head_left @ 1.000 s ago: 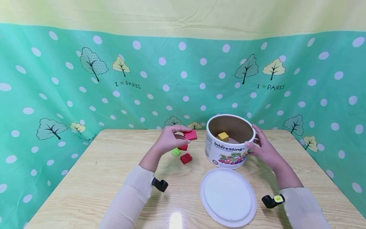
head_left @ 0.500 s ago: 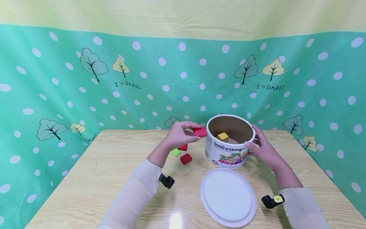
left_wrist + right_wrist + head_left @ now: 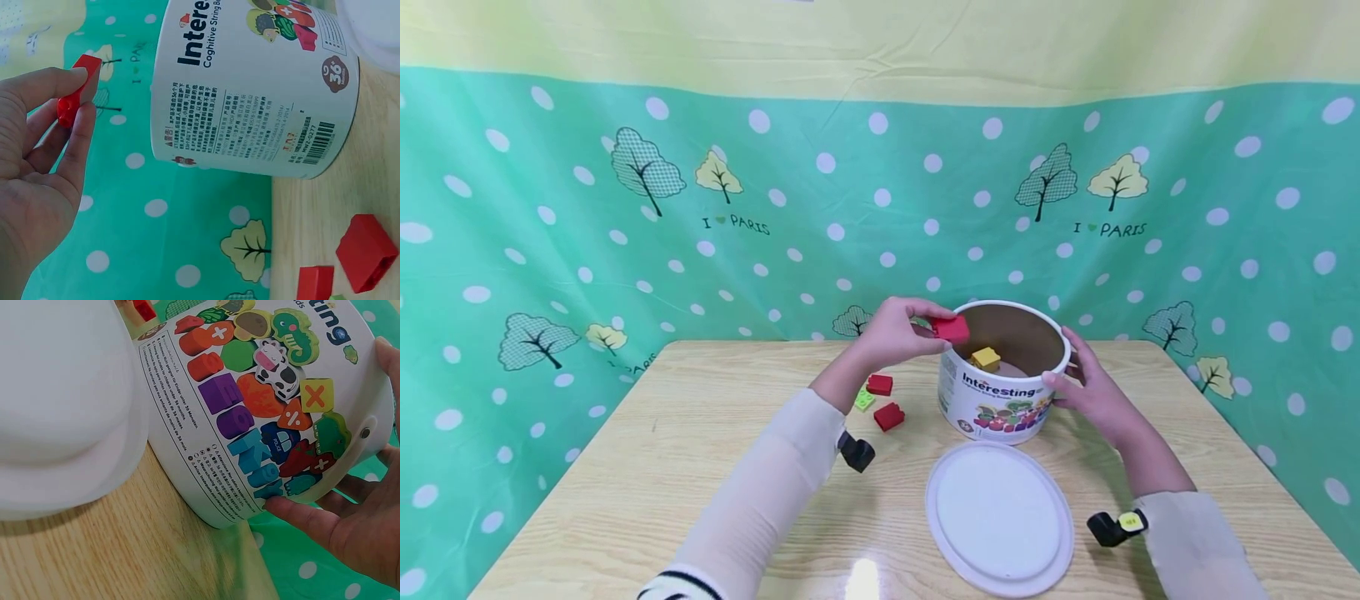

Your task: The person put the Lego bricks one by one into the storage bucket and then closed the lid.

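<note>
Head view: pinching red block (image 3: 953, 330) with left hand (image 3: 898, 335), at left rim of round, wide-mouthed bucket (image 3: 1000, 408); holding bucket's right wall with right hand (image 3: 1093, 390). Inside, yellow block (image 3: 987, 359). Just in front, flat lid (image 3: 1000, 514) on wood-grain bench (image 3: 692, 433); behind, dotted cloth (image 3: 857, 212).

Left wrist: gripping block between thumb and fingertips; lower right, loose red blocks (image 3: 367, 253).

Right wrist: pressing thumb to smooth printed wall, beside white handle (image 3: 354, 459).
</note>
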Available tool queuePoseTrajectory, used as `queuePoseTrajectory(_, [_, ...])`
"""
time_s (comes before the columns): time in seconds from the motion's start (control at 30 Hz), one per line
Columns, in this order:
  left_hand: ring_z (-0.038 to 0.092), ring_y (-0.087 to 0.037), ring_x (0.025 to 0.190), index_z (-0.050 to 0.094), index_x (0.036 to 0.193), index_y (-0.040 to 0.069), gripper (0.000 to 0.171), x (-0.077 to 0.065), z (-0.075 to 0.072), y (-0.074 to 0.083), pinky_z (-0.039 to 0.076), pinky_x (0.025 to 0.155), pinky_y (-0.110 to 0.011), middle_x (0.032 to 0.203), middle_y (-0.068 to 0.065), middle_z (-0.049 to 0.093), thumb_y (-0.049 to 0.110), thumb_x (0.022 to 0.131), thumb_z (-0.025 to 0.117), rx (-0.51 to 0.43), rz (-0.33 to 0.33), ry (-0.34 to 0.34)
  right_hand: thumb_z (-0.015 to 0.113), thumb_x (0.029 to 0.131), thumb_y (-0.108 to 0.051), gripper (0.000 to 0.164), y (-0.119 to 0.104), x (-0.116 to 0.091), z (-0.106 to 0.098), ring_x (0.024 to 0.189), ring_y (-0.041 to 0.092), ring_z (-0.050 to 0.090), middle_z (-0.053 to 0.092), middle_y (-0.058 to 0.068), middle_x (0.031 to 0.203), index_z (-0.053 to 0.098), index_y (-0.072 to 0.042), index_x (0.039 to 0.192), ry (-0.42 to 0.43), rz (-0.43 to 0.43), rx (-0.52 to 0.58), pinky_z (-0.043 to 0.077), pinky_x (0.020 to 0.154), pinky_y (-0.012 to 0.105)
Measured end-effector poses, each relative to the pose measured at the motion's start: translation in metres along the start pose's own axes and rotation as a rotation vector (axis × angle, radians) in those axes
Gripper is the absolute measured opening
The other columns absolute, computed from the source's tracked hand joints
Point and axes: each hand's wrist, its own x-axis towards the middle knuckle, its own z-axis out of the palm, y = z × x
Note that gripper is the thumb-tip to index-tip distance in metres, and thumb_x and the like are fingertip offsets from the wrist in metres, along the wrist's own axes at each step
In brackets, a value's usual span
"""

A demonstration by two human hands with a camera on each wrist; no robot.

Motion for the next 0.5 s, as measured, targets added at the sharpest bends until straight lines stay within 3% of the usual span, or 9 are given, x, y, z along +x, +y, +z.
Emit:
queuePoseTrajectory(0.27, [0.068,-0.015,0.083,0.073,0.116,0.012,0.037,0.015,0.002,0.011,0.057,0.072,-0.025,0.107,-0.002,0.067,0.009,0.080,0.080,0.080,-0.004,-0.052,0.060,0.097,-0.033,0.089,0.000,0.001,0.000,0.138,0.053,0.020,0.010,0.027,0.157,-0.006,-0.031,0.157,0.001,0.003,0.002,0.045,0.091,0.061])
queuePoseTrajectory(0.5, [0.064,-0.016,0.083,0.073,0.115,0.013,0.037,0.029,0.008,0.016,0.056,0.067,-0.023,0.107,0.000,0.067,0.008,0.080,0.080,0.211,0.014,-0.081,0.060,0.097,-0.033,0.089,0.001,0.001,-0.001,0.138,0.053,0.020,0.009,0.027,0.157,-0.006,-0.032,0.157,0.004,0.002,-0.002,0.045,0.091,0.062])
